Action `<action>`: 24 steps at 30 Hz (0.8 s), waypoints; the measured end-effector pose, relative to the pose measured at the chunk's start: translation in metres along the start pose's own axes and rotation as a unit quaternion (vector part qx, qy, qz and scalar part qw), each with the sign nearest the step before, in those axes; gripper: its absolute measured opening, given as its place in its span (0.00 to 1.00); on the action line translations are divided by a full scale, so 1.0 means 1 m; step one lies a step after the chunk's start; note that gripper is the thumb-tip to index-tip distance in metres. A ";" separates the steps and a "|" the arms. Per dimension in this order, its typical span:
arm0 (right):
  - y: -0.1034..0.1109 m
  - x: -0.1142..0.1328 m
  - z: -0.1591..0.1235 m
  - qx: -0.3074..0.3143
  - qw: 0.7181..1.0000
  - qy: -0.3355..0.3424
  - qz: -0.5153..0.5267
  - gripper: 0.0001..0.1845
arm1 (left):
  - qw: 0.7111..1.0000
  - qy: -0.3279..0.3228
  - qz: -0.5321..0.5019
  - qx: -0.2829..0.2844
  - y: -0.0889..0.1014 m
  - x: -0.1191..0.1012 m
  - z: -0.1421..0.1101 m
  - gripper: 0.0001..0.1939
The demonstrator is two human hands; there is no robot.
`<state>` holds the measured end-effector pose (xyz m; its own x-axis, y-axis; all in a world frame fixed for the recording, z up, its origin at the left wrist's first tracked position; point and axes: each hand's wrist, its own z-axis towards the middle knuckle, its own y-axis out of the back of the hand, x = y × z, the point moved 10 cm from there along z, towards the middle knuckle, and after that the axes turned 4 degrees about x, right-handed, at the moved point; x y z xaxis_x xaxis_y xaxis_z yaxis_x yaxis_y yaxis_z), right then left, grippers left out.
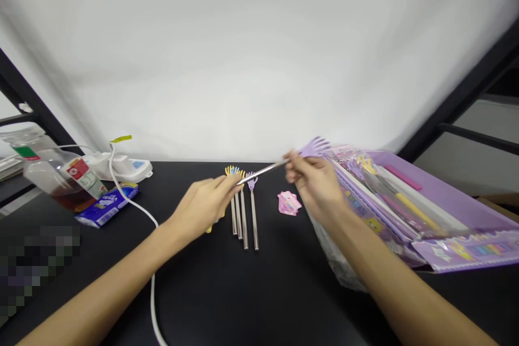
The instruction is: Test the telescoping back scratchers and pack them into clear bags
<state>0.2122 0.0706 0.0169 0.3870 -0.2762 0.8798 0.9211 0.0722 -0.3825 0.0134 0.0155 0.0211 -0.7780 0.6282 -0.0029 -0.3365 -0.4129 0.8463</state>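
One purple back scratcher (265, 170): we pinch its tail in our left hand's (206, 200) fingers, its neck in our right hand's (316, 181); pink cards (289, 203) nearby.

Black tabletop (259, 297) under silver-handled scratchers (254, 221), pink cards (289, 203), power strip (140, 170)

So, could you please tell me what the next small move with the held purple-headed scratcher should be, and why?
Perhaps lower the held scratcher onto the black table, beside the loose scratchers: the left hand and right hand hold it raised, while the others lie there roughly side by side, one also purple-headed.
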 end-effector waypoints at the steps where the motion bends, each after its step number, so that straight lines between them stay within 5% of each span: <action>1: 0.017 0.012 0.006 -0.045 0.998 0.031 0.017 0.18 | 0.999 0.002 0.033 -0.002 0.001 0.008 0.000 0.13; 4: 0.041 0.022 0.014 -0.089 0.994 0.045 0.036 0.19 | 0.996 0.027 0.079 0.000 0.004 0.026 0.001 0.11; 9: -0.006 -0.025 -0.007 0.022 0.995 -0.099 0.014 0.18 | 0.992 -0.034 0.111 -0.045 0.008 -0.005 0.004 0.13; 12: -0.018 -0.035 -0.016 0.029 0.992 -0.125 0.006 0.21 | 0.987 -0.082 0.115 -0.076 0.012 -0.022 0.003 0.12; 19: 0.083 0.017 0.015 -0.195 0.980 -0.024 0.033 0.26 | 0.988 -0.069 0.104 -0.085 0.019 0.013 0.001 0.10; 21: 0.091 0.018 0.020 -0.188 0.981 -0.014 0.052 0.26 | 0.991 -0.056 0.100 -0.075 0.016 0.019 0.003 0.11; 24: 0.074 0.003 0.017 -0.134 0.988 -0.023 0.074 0.26 | 0.991 -0.043 0.101 -0.073 0.012 0.015 0.006 0.11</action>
<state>0.2824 0.0919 -0.0042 0.5229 -0.2381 0.8185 0.8129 -0.1494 -0.5628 0.0008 0.0240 0.0339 -0.7915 0.5741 0.2095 -0.2563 -0.6230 0.7390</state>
